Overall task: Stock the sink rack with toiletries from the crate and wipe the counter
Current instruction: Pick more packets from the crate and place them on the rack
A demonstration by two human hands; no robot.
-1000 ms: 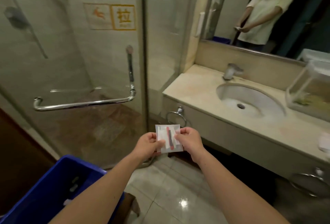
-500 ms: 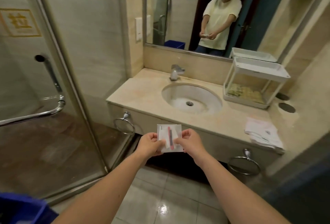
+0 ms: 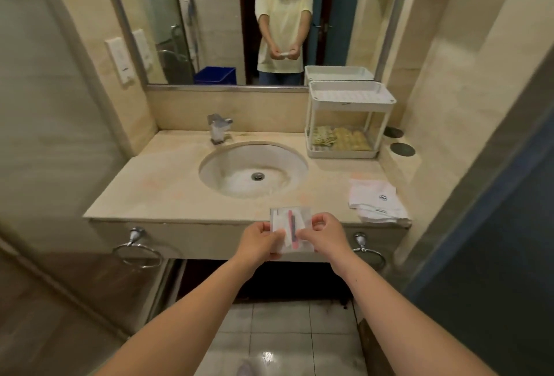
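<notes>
The stocking step was in hand: a small clear toiletry packet (image 3: pixel 292 225), with a pink strip and a dark one showing inside, was held in the air just in front of the table (image 3: pixel 168 192), below the near rim of the sink (image 3: pixel 215 171). The left hand (image 3: pixel 259 239) pinched its left side and the right hand (image 3: pixel 325 236) its right side, each grip closed on the packet between thumb and curled fingers. The packet was well apart from the white two-tier rack (image 3: pixel 350 96), which stood at the back right of the table under the mirror; the slotted floor of its top tray showed, and its lower tray held a layer of yellowish sachets (image 3: pixel 338 138). The wiping looked not yet begun, since a folded white cloth (image 3: pixel 374 198) lay near the table's right front corner with no hand on it. The next move would likely call for carrying the packet forward and to the right, past the sink, then lifting it over a tray's raised rim before letting go. The packet seemed thin and slick, so one grip would need to hold it firmly if the other let go. The blue crate (image 3: pixel 215 75) showed only in the mirror, behind the person.
</notes>
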